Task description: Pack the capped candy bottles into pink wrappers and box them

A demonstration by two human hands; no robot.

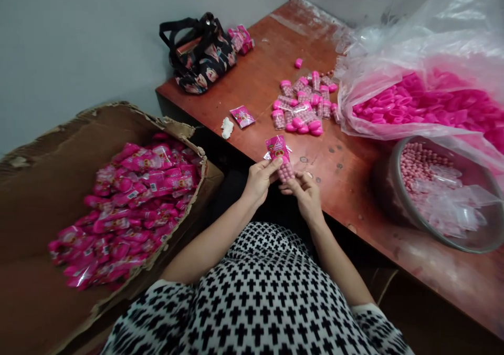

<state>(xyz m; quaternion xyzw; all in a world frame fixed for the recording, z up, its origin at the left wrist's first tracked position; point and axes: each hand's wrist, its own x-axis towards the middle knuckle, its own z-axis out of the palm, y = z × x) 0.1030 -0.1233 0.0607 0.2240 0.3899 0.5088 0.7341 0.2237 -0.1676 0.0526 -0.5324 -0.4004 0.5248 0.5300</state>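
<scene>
My left hand (260, 179) and my right hand (305, 195) meet at the near edge of a red-brown table (346, 171). Together they pinch a small clear bottle of pink candy balls (285, 172) that sits partly inside a pink printed wrapper (276, 148). The left fingers close on the wrapper's side. The right fingers close on the bottle's lower end. Just beyond them lies a cluster of filled candy bottles with pink caps (304, 105).
A torn cardboard box (47, 150) on my left holds several wrapped pink packs (129, 208). On the right stand a metal bowl (441, 234) of pink candy balls and clear bottles, and a plastic bag of pink caps (425, 103). A dark handbag (200, 55), a loose wrapper (242, 116) and a white scrap (227, 127) lie further back.
</scene>
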